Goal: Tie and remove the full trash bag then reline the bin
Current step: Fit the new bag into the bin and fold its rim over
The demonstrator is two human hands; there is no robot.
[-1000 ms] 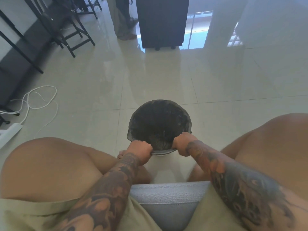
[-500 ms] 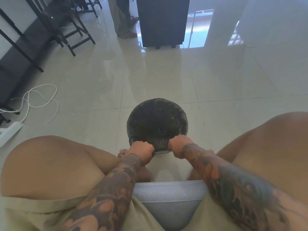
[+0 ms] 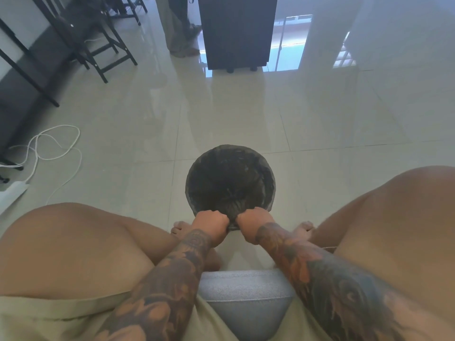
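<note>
I'm on the gather step, I reckon: my left hand (image 3: 212, 223) and right hand (image 3: 253, 223), fists almost touching, each grip bunched black trash bag (image 3: 230, 185) plastic at the near rim of the bin (image 3: 270, 193). Bag's still seated in the bin just beyond my knuckles, far edge over the rim. Next needs the far side pulled in w/ both hands, then twist & knot.

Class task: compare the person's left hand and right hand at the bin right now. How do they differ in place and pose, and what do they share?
The left hand grips the black bag on the near-left part of the bin's rim; the right hand grips on the near-right. The left arm enters from lower left, the right arm from lower right. Shared: both are fists on the bag's near edge, close together.
</note>
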